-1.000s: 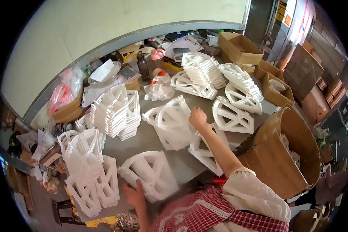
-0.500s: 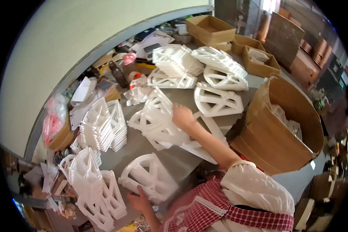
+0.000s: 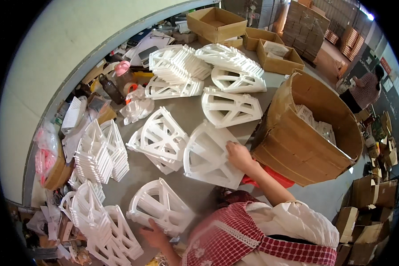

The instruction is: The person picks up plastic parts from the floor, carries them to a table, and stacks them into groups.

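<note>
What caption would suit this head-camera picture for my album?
Right hand holding a white fan-shaped frame, left hand touching another, amid stacked frames on a grey table.

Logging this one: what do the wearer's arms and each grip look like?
Left grip and right grip are ungloved hands. The right arm is bare up to a loose cream sleeve, gathered at its end; the left arm shows bare, without a sleeve in view. A lace-trimmed, red-checked apron is worn.

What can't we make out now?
Head view, all:
- Underside of white frame at right hand, so grip unclear: frame hides it.
- Red thing: partly covered by right forearm.
- Big carton's bottom: behind its wall.
- Left forearm: cut off by lower edge.
</note>
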Tool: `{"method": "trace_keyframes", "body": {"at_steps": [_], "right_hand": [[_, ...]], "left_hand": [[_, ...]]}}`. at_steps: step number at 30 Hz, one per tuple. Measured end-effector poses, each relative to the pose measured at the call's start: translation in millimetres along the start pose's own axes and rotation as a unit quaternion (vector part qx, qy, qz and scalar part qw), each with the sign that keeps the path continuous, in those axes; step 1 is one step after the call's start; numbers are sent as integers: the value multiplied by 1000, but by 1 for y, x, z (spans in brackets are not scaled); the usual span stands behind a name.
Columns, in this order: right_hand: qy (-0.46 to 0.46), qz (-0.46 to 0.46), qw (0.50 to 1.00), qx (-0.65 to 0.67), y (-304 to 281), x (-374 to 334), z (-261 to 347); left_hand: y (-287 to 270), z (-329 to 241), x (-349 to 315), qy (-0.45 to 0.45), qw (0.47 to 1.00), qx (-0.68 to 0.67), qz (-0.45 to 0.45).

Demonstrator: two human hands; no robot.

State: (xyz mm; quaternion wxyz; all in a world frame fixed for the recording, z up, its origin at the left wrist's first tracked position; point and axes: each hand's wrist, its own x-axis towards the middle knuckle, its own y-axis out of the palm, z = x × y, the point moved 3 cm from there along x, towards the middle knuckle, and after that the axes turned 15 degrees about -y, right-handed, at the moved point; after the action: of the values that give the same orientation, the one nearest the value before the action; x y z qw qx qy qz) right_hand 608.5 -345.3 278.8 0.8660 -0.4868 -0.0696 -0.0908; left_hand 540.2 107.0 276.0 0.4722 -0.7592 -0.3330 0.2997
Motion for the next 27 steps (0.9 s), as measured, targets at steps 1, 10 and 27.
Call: {"method": "trace_keyframes", "body": {"at_steps": [1, 10, 27], "right_hand": [[-3, -4, 1000, -30, -1, 4, 7], [-33, -6, 970, -239, -19, 15, 24], [-89, 122, 985, -85, 92, 237, 81]], "left_hand": [[-1, 2, 2, 3, 1000, 5, 2], [4, 10, 9, 31, 999, -28, -16], [7, 10, 11, -5, 1000, -20, 0]]}}
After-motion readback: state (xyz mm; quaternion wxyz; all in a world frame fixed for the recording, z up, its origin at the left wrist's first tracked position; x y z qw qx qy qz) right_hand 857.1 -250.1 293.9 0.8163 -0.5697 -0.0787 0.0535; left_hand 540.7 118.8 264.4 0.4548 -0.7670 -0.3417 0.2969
